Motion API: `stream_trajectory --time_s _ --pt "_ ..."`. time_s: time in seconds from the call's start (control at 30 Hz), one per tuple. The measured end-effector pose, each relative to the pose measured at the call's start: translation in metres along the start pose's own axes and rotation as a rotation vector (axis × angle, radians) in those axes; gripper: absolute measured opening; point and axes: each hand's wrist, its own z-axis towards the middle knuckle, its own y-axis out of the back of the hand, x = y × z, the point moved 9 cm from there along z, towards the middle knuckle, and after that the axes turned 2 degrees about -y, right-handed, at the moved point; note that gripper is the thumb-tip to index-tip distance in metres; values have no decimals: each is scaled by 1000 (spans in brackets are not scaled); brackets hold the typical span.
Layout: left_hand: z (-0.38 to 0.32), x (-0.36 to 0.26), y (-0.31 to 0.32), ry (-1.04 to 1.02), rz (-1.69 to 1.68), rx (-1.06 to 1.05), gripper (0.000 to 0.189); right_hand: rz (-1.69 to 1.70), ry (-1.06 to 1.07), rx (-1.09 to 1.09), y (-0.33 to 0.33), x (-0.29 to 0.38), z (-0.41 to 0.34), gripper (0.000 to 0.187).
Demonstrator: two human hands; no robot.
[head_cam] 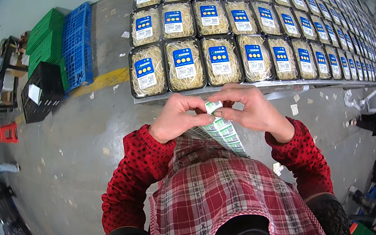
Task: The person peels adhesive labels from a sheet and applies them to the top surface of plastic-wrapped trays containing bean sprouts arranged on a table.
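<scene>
Between my two hands is a long strip of small green-and-white stickers (226, 131), printed with codes, hanging down in front of the plaid apron. My left hand (182, 115) pinches the strip's upper end from the left, thumb and forefinger on it. From the right, my right hand (245, 106) grips the same end, its thumb close to the left thumb. Just beyond the hands stands the front row of black trays of bean sprouts (187, 82) under clear film. Each tray has a blue-and-white label (183, 63). The fingers beneath the strip are partly hidden.
A metal table (155, 99) carries many rows of trays, running far right. Blue pallets (77, 46), green crates (44, 40) and a black crate (42, 91) stand left. A red stool (8, 133) and paper scraps (294, 109) are on the floor. Two people are nearby, left and right.
</scene>
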Motion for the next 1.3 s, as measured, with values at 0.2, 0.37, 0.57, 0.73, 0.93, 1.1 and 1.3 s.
stream_trajectory --time_s 0.2,0.37,0.57,0.73,0.93,1.1,1.3 --pt "-14 -18 41 -31 -15 71 8 -200 131 -92 -18 36 31 31" --pt "-31 -22 93 -77 67 13 14 -405 316 -155 -51 59 68 24" --pt "-54 -15 123 -183 202 39 7 -251 187 -38 -85 44 105 13" --pt "-59 -11 142 -225 490 4 7 15 -2 -27 -92 8 126 5" --pt "-63 30 184 39 -20 -354 14 -400 434 -453 -99 58 156 14" --pt "-77 55 203 129 -213 -528 11 -381 481 -288 -148 55 150 23" --pt "-91 60 212 69 -200 -741 13 -234 445 -264 -148 39 153 19"
